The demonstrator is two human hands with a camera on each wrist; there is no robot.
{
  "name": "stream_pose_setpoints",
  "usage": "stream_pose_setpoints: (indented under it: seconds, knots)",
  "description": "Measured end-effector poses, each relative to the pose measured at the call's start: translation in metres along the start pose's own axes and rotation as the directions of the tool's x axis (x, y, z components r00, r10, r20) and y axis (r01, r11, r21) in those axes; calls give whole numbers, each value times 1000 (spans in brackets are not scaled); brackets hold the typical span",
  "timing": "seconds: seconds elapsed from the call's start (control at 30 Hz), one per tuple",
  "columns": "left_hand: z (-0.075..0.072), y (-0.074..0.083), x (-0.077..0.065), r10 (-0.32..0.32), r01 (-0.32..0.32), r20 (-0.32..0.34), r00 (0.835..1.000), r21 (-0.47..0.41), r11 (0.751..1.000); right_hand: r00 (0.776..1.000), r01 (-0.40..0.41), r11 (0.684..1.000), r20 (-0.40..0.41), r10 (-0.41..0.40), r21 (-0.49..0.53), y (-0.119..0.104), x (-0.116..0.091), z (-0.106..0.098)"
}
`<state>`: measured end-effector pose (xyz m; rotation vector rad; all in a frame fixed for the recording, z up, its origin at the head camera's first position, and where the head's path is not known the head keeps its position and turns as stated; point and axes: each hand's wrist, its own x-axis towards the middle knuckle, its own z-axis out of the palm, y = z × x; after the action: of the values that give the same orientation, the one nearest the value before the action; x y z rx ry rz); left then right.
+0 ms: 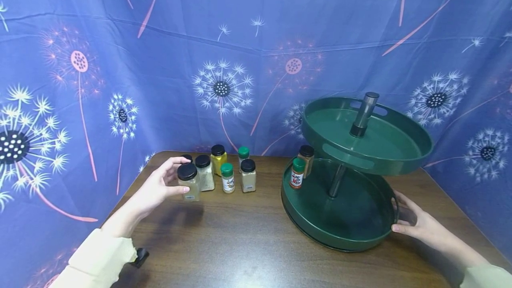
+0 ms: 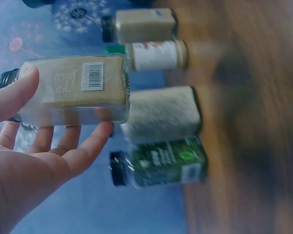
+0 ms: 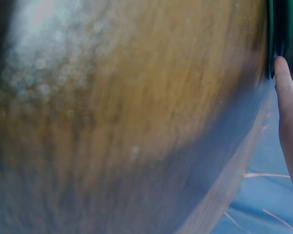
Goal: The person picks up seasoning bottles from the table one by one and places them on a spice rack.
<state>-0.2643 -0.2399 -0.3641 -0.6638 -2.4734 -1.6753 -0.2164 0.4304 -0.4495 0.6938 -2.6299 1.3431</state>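
Note:
My left hand (image 1: pixel 160 186) holds a square glass spice jar (image 1: pixel 193 191) with a black lid, its fingers and thumb on either side. In the left wrist view this jar (image 2: pixel 71 90) shows pale tan powder and a barcode label. Its base is above the table in the head view. My right hand (image 1: pixel 420 226) grips the right rim of the lower tray of a green two-tier tray stand (image 1: pixel 310 227), at the handle cutout. Only part of that hand (image 3: pixel 289 109) and a green edge show in the right wrist view.
Close behind the held jar stand a white-filled jar (image 1: pixel 206 177), a green herb jar (image 2: pixel 168 163), a yellow jar (image 1: pixel 218 161), green-capped bottles (image 1: pixel 228 181) and a pale jar (image 1: pixel 248 179). A red-labelled bottle (image 1: pixel 296 177) and brown jar (image 1: pixel 308 163) are on the lower tray, beneath the upper tray (image 1: pixel 400 163).

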Motion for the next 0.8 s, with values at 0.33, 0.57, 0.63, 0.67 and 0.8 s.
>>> stream_pose_setpoints:
  seconds: [0.33,0.57,0.63,0.67,0.8]
  knots:
    - [10,27,14,-13,14,73,997,-22,1000,1000,-7,1000,10,7,20,1,0,0]
    - [13,40,23,1,3,114,993,-34,999,1000,-14,1000,7,14,17,1,1,0]
    - [15,43,25,4,1,124,992,-37,999,1000,-11,1000,10,10,14,1,1,0]
    - [16,44,26,4,0,130,992,-38,999,1000,-9,1000,10,9,13,1,1,-1]
    - [20,49,30,12,-6,146,989,-45,999,1000,-7,1000,10,6,7,1,0,0]
